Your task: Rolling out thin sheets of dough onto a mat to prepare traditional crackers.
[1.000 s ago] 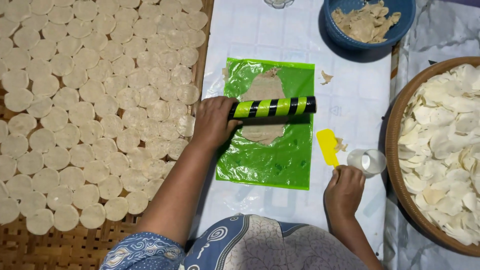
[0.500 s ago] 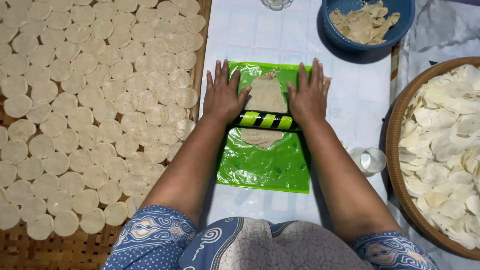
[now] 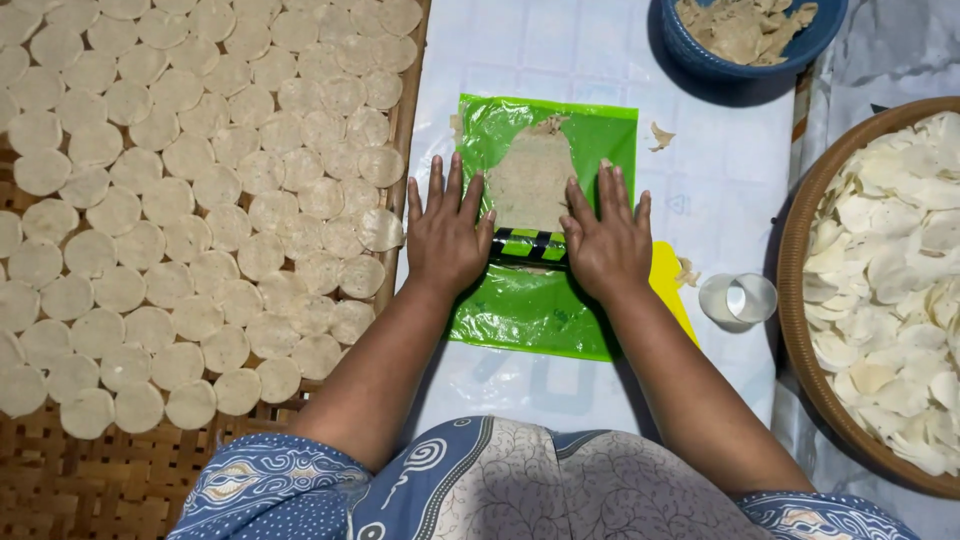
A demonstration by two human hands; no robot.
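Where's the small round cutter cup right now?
In the head view, the cutter cup lies on the white table cover, right of the right hand, beside the yellow scraper.

Left hand (image 3: 446, 236), right hand (image 3: 604, 243): both hands flat, palms down, fingers spread, forearms extended.

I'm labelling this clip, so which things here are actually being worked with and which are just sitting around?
In use: left hand and right hand flat on the striped rolling pin, flattened dough, green plastic sheet.

Lying about: yellow scraper, small round cup, blue bowl, woven tray of discs, basket of pieces.
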